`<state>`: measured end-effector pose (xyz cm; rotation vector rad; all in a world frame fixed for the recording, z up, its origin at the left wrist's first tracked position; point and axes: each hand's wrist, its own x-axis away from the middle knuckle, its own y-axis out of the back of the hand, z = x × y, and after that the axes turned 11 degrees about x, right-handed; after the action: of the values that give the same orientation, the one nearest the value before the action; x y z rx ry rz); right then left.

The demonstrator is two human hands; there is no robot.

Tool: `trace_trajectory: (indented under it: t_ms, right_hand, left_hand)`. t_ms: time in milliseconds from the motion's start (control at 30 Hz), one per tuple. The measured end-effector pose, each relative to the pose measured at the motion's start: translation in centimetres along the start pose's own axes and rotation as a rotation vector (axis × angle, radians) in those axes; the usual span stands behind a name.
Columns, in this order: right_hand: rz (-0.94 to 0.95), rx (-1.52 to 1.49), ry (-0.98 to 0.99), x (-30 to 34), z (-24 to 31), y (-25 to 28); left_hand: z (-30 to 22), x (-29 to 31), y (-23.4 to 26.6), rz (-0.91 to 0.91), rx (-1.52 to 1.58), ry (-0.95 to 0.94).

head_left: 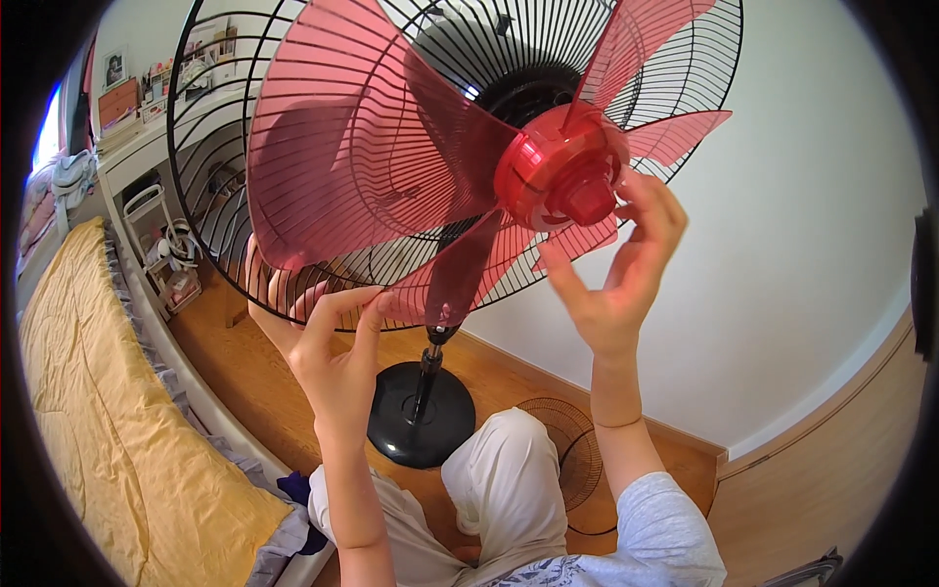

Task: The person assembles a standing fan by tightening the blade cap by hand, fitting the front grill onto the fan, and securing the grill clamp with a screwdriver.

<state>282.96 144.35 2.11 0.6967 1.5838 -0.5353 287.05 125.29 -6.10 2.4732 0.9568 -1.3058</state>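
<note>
A black stand fan rises in front of me with translucent red fan blades mounted before its black rear grille. My left hand pinches the lower edge of a blade between thumb and finger. Its other fingers reach up by the grille's lower rim. At the centre, a red spinner knob sits on the red hub. My right hand is beside it, thumb and fingers spread, with a fingertip at the knob's right side and the thumb below it. The motor behind is partly hidden.
The round black fan base stands on the wooden floor. Near my knee lies a loose black grille. A bed with a yellow cover is at left, a white desk with a small cart behind it. A white wall runs along the right.
</note>
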Motion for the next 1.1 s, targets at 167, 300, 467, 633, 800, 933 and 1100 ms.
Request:
trace_trajectory:
  t_ms: [167,300,467,633,800,933,1100]
  right_hand:
    - [0.114,-0.001,-0.270,-0.1,-0.7,0.5]
    - [0.146,0.171,0.132,-1.2,-0.5,1.0]
    - [0.237,0.075,-0.102,-1.1,-0.2,1.3]
    - [0.243,0.172,0.180,-1.1,-0.6,1.4]
    - [0.154,0.151,0.160,-1.0,-1.8,1.0]
    - [0.445,0.000,-0.365,-0.7,-0.6,2.4]
    - [0.273,0.045,-0.053,-0.4,-1.3,1.6]
  left_hand:
    - [-1.1,-0.4,-0.3,-0.021,0.001,-0.068]
    - [-0.7,-0.3,0.1,-0.008,-0.023,-0.057]
    - [-0.6,-0.2,0.0,-0.005,-0.006,-0.072]
    - [-0.5,-0.3,0.2,-0.019,0.019,-0.036]
    - [-0.3,-0.2,0.0,-0.010,0.002,-0.062]
    - [-0.8,-0.3,0.1,-0.011,0.037,-0.010]
    - [-0.6,-0.4,0.1,-0.024,-0.010,-0.075]
